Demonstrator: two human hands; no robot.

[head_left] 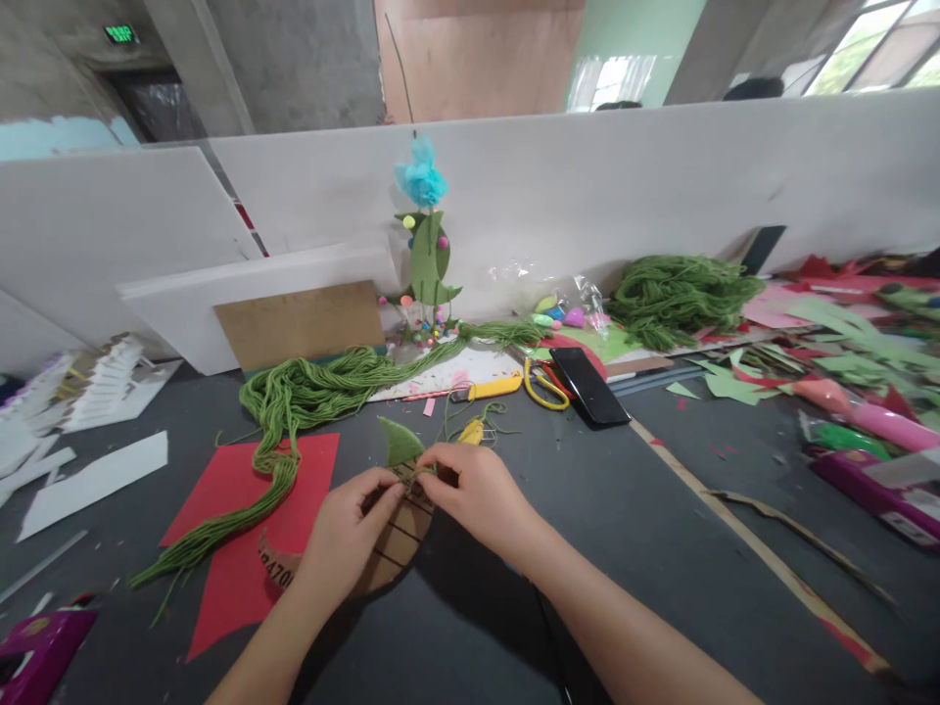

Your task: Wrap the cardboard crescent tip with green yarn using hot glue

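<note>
My left hand and my right hand meet over a brown cardboard shape lying on the dark grey table. Both hands are closed, pinching a thin strand of green yarn at the top of the cardboard. Dark lines of yarn cross the cardboard. A green felt piece sticks up just behind my fingers. A long hank of green yarn trails from the left across a red paper sheet.
Yellow-handled scissors, a yellow utility knife and a black phone lie behind my hands. A green felt figure with a blue tuft stands by white foam boards. More yarn and paper scraps fill the right.
</note>
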